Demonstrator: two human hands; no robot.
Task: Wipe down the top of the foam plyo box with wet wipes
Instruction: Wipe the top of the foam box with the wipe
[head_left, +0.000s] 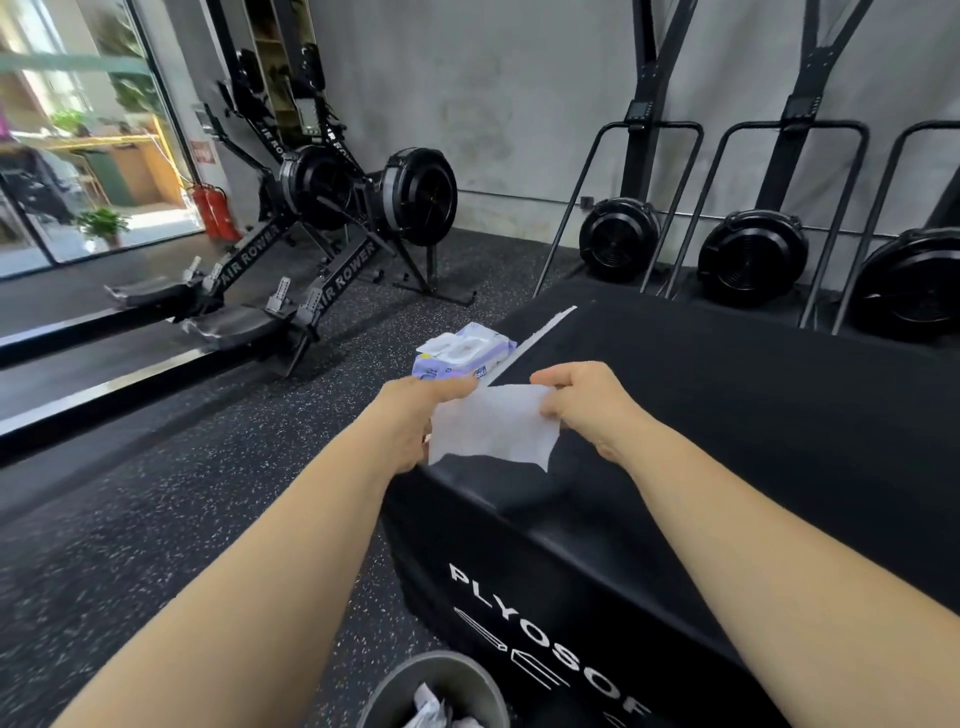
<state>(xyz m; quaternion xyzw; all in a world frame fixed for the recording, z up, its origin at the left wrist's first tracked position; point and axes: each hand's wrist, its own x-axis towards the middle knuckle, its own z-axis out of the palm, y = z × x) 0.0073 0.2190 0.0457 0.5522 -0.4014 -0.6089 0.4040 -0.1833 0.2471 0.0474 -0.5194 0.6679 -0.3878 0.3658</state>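
The left hand and right hand pinch a thin, crinkled white wet wipe at its 9 and 2 o'clock edges. It hangs over the near-left corner of the matte black foam plyo box. A soft purple wipes pack lies at 12 o'clock, beside the box's edge.

Two air rowers, red fire extinguishers by the window, grey bin.
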